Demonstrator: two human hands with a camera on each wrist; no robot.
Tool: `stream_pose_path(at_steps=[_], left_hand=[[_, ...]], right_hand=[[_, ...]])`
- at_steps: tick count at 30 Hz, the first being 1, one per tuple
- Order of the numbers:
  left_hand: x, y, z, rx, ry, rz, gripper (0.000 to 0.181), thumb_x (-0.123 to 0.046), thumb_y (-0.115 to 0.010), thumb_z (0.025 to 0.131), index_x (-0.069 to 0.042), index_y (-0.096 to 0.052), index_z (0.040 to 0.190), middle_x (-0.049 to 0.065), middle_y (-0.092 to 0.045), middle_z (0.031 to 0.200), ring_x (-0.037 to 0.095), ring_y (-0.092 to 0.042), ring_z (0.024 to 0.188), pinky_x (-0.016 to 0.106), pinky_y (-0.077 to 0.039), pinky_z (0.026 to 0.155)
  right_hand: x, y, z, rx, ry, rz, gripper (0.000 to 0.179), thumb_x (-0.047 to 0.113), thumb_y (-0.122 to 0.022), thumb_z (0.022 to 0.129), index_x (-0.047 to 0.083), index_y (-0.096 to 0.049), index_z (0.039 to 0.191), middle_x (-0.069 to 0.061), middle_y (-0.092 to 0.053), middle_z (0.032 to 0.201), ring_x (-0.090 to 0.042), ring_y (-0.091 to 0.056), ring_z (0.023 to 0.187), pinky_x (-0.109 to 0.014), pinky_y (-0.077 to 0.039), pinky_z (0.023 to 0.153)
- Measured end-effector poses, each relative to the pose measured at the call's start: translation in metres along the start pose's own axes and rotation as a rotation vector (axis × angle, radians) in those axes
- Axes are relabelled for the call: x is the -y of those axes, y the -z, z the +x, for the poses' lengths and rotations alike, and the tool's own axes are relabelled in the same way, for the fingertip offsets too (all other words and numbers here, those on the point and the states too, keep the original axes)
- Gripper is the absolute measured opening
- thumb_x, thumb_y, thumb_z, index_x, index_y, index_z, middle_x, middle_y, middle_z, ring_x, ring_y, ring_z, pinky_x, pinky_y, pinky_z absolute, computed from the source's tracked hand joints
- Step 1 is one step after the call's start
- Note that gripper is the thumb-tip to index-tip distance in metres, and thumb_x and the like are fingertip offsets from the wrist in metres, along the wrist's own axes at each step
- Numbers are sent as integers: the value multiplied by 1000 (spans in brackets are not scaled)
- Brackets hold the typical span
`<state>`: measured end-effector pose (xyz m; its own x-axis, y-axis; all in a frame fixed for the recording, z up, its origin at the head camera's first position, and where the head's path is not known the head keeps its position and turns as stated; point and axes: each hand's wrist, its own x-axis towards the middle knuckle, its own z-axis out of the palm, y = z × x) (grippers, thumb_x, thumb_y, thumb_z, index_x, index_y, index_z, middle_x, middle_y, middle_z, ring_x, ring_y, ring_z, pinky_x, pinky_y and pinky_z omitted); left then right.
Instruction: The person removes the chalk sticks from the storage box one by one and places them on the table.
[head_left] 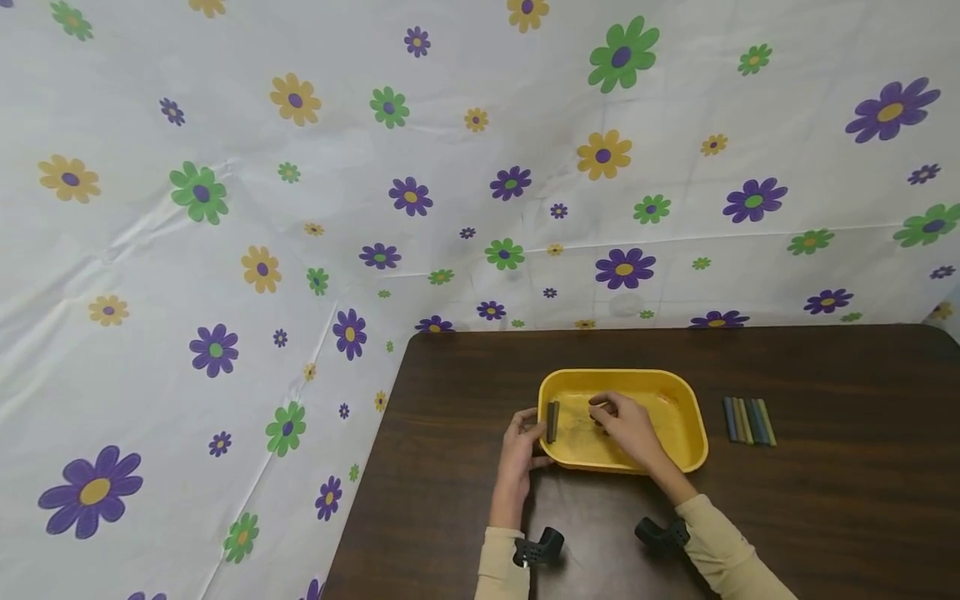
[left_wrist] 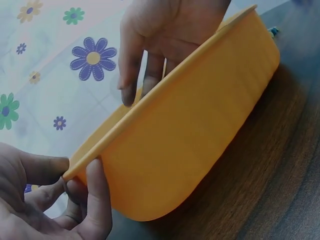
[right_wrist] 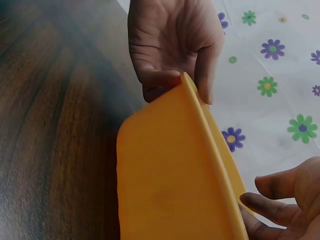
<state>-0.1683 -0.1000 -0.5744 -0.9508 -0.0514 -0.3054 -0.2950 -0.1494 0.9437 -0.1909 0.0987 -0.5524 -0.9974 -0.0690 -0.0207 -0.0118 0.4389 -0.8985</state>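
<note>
A yellow plastic tub (head_left: 622, 464) stands on the dark wooden table. My left hand (head_left: 517, 450) pinches its left rim between thumb and fingers, as the left wrist view (left_wrist: 55, 195) also shows. Two dark chalk-like sticks (head_left: 552, 422) lie side by side inside, against the left wall. Over the middle of the tub, my right hand (head_left: 626, 427) reaches in with loosely bent fingers. Thumb and forefinger stand apart in the right wrist view (right_wrist: 285, 200), and I see nothing between them. Dark smudges mark the fingertips; the rim hides some of them.
Right of the tub, several blue, yellowish and green chalk-like sticks (head_left: 750, 421) lie in a row on the table (head_left: 847, 500). Behind and left of the table hangs a white flowered sheet (head_left: 450, 150). A black wrist mount (head_left: 540, 547) sits on each sleeve.
</note>
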Motion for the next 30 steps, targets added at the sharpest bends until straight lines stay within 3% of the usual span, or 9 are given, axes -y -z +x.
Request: stream_pose_path(at_steps=[8,16,23,30], left_hand=[[0,2,2,16,17,-14,30,-13,-60,102,-2,-56,129,22,-60,116,24,-66,87,34,-58,62],[0,5,0,13,21,11,31,-15,-58,105,-2,-54,132,23,-60,121,25,-68,89,32,-58,62],[1,4,0,31,4,5,31,-17,-59,105,-3,-54,132,20,-60,119,25,-68,90,32,-58,60],[1,3,-1,23,7,-1,30,-16,-59,104,-3,-55,131,21,-60,120,27,-69,92,29,-58,58]], right_hand=[[-5,-14,3,67,-32,45,28,9,-66,99,-10,-66,120,-17,-73,92,-29,-71,80,-35,-57,66],[2,-35,10,107,-48,40,34,6,-71,94,-12,-63,121,-19,-74,97,-26,-71,78,-38,-59,67],[9,-49,23,102,-28,1,41,6,-72,91,-14,-60,125,-30,-69,113,-35,-71,92,-41,-60,71],[12,-55,25,104,-33,-23,42,5,-72,91,-14,-58,126,-28,-68,110,-36,-67,96,-44,-57,76]])
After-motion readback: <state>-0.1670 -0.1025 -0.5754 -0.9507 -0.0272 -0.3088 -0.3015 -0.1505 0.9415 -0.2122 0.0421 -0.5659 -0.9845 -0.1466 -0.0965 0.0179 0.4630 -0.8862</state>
